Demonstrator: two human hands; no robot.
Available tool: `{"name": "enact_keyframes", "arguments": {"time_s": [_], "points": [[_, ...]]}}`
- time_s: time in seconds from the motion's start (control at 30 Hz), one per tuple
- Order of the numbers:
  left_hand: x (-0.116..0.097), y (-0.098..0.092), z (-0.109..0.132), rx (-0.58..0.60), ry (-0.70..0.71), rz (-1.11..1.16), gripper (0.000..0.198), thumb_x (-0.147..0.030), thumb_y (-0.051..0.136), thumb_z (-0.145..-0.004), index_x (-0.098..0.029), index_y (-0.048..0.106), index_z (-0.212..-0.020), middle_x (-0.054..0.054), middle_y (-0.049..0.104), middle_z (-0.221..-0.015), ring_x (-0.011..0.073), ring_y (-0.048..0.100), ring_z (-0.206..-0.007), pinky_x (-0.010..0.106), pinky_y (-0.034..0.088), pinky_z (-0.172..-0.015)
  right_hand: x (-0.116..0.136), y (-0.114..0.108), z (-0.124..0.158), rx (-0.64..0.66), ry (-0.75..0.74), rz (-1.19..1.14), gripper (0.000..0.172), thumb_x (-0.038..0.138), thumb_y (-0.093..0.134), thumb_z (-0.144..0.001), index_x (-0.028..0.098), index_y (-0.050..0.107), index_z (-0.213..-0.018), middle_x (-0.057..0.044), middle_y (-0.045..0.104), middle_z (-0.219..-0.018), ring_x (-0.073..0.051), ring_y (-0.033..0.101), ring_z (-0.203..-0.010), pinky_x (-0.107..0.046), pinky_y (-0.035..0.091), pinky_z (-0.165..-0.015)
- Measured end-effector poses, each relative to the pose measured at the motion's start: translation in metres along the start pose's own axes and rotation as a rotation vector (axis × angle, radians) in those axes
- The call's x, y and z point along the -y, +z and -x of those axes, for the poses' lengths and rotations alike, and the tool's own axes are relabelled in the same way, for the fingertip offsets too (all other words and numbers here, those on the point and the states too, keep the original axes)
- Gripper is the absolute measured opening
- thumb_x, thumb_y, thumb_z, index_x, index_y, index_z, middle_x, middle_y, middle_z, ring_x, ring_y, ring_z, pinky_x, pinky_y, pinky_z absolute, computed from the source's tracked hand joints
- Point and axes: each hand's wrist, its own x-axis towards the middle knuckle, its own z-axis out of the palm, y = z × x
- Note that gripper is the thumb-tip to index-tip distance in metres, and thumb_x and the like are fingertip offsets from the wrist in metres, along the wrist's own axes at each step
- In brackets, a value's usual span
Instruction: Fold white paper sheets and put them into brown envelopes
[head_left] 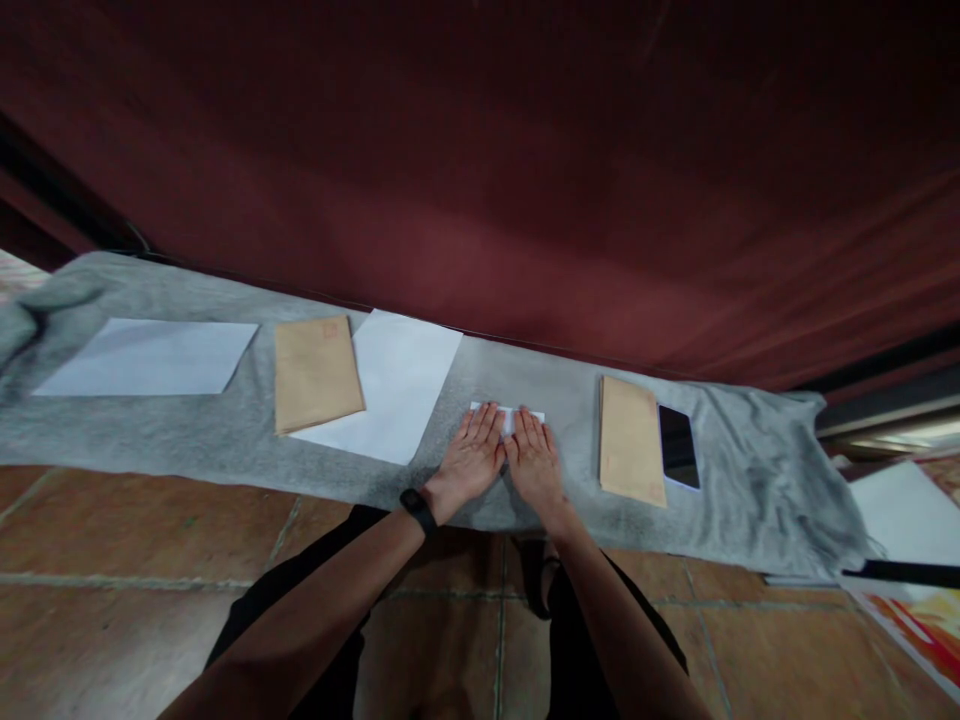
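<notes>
Okay, left hand (469,452) and right hand (535,460): flat, fingers extended, probably pressing down the white paper (508,421)
Brown envelopes (631,440): either side of that paper, likely leaving elbow room

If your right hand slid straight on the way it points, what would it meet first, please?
Beyond the white paper under its fingers, the right hand would likely cross grey cloth, then meet the dark red surface, though depth is unclear.

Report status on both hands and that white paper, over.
Left hand, right hand: open, palms down, fingers over small white paper. Paper on gray cloth, mostly covered. No obstruction seen; brown envelope, smartphone apart to the right.
</notes>
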Motion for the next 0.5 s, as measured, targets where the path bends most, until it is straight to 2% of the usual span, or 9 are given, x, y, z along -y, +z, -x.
{"name": "enact_keyframes", "arguments": {"time_s": [0.27,0.5], "points": [[0.006,-0.002,0.002,-0.007,-0.099,-0.02,0.066,-0.043,0.033,-0.102,-0.003,0.035,-0.154,0.02,0.033,-0.163,0.0282,0.024,-0.154,0.047,0.023,-0.125,-0.014,0.003,0.009,-0.099,0.059,0.065,0.057,0.038,0.035,-0.107,0.008,0.037,-0.155,-0.02,0.04,-0.159,-0.031,0.038,-0.148,-0.053,0.028,-0.12],[0.01,-0.003,0.002,0.006,-0.15,-0.057,0.067,-0.045,0.032,-0.103,-0.002,0.035,-0.154,0.021,0.032,-0.163,0.0285,0.023,-0.155,0.047,0.02,-0.126,-0.025,0.001,0.013,-0.112,0.083,0.084,0.058,0.04,0.032,-0.107,0.008,0.037,-0.155,-0.02,0.042,-0.158,-0.031,0.04,-0.146,-0.052,0.029,-0.119]]}}
